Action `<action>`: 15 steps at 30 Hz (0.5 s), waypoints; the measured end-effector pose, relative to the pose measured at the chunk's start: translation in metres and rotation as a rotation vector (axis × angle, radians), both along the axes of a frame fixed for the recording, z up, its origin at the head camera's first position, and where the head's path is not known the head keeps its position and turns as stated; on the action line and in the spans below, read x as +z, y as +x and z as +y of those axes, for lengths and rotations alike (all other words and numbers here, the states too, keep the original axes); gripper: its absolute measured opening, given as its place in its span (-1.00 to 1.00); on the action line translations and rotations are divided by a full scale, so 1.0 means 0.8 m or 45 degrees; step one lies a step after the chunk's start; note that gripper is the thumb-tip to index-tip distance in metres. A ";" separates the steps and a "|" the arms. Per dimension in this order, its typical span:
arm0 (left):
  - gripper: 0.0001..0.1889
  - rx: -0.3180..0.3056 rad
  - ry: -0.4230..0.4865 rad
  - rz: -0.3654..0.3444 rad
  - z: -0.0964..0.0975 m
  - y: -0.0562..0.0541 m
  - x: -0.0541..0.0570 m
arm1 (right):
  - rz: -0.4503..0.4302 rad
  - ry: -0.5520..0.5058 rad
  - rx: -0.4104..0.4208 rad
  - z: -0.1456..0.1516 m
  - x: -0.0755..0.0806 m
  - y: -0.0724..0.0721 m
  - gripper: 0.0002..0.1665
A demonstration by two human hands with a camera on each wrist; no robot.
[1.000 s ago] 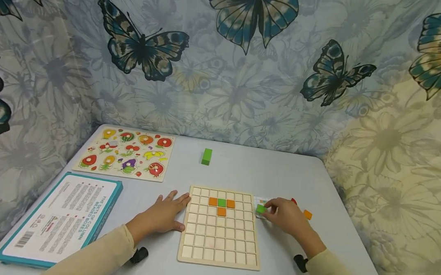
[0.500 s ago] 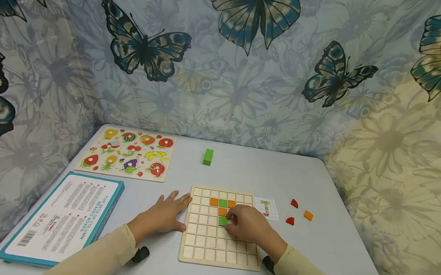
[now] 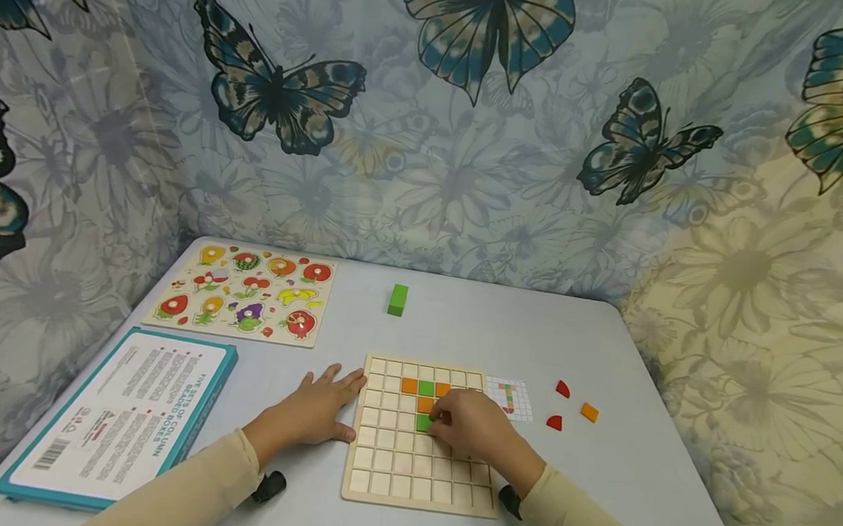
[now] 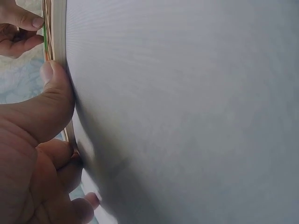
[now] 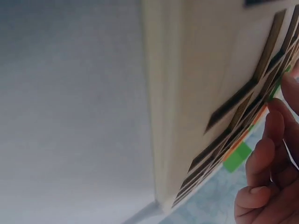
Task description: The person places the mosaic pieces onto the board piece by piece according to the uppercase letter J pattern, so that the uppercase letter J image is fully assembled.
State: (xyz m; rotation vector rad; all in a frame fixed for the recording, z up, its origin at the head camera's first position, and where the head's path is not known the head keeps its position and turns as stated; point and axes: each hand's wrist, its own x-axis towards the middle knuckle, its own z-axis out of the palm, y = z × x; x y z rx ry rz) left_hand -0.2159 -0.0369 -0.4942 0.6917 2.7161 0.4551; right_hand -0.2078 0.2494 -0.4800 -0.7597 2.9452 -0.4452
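Note:
My right hand [image 3: 474, 426] is over a wooden grid board [image 3: 392, 485], thumb and forefinger pinching a green square tile [image 3: 423, 424] that lies in a cell. Directly above that tile is an orange tile [image 3: 425, 405], and over it runs a row with a green tile [image 3: 426, 388] between two orange ones. The right wrist view shows the curled fingers at the board's surface, partly out of frame. Spread out flat, my left hand [image 3: 309, 411] rests on the table with fingertips and thumb against the board's left edge. In the left wrist view, its thumb [image 4: 58, 100] touches that edge.
A printed pattern card [image 3: 521, 401] lies right of the board. Beyond it are two red wedge pieces [image 3: 554, 422] and a loose orange tile [image 3: 589, 412]. A green block [image 3: 397, 300] stands behind. At left are a fruit puzzle board [image 3: 229, 306] and a teal-edged box [image 3: 114, 422].
My right hand has carried the green tile left from beside the card into the cell below the lower orange tile. The card and red wedges came into full view. My left hand stayed put.

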 end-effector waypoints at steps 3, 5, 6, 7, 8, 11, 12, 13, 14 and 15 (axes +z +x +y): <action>-0.03 0.003 0.000 -0.007 0.000 0.000 0.000 | 0.058 -0.041 -0.059 0.013 0.008 0.002 -0.92; -0.03 0.010 -0.008 -0.012 0.001 -0.001 -0.001 | 0.116 -0.062 -0.142 0.034 0.016 0.002 -0.93; -0.02 0.015 -0.010 -0.016 0.001 -0.002 -0.001 | 0.131 -0.073 -0.195 0.048 0.021 0.001 -0.94; -0.02 0.015 -0.017 -0.015 0.002 -0.002 -0.002 | 0.141 -0.081 -0.247 0.066 0.025 0.000 -0.94; -0.02 0.014 -0.018 -0.015 0.003 -0.003 -0.002 | 0.135 -0.081 -0.308 0.085 0.029 -0.001 -0.91; -0.02 0.001 -0.020 -0.003 0.005 -0.006 -0.003 | 0.081 -0.070 -0.493 0.153 0.034 0.000 -0.75; -0.02 -0.002 -0.021 -0.001 0.006 -0.007 -0.003 | 0.057 -0.050 -0.548 0.176 0.033 0.002 -0.69; -0.02 -0.004 -0.020 -0.002 0.007 -0.007 -0.002 | 0.029 -0.025 -0.601 0.197 0.031 0.004 -0.62; -0.02 -0.003 -0.014 -0.005 0.007 -0.007 -0.002 | -0.011 -0.003 -0.655 0.216 0.030 0.006 -0.55; -0.02 0.000 -0.020 -0.007 0.006 -0.006 -0.001 | -0.047 0.021 -0.703 0.233 0.026 0.008 -0.48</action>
